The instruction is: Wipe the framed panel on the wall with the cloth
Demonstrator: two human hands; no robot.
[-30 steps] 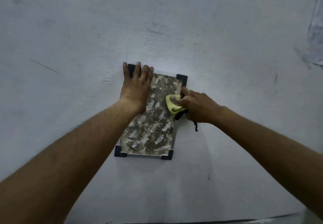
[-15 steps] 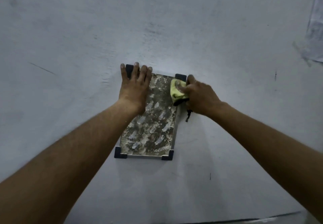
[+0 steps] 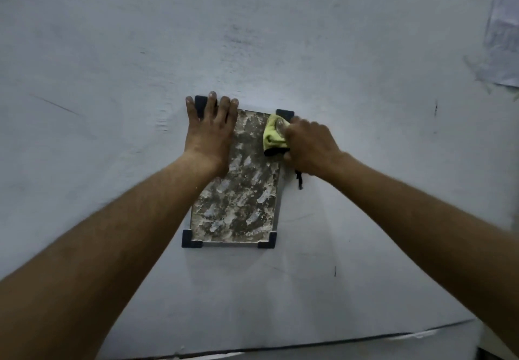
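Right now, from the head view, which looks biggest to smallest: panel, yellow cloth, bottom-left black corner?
1. panel
2. yellow cloth
3. bottom-left black corner
The cloth is bunched in the right hand, so its true size is hidden.

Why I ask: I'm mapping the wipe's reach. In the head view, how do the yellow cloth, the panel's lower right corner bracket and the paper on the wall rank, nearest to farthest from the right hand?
1. yellow cloth: gripped in the right hand itself.
2. lower right corner bracket: below the hand.
3. paper: far off, at the view's upper right edge.
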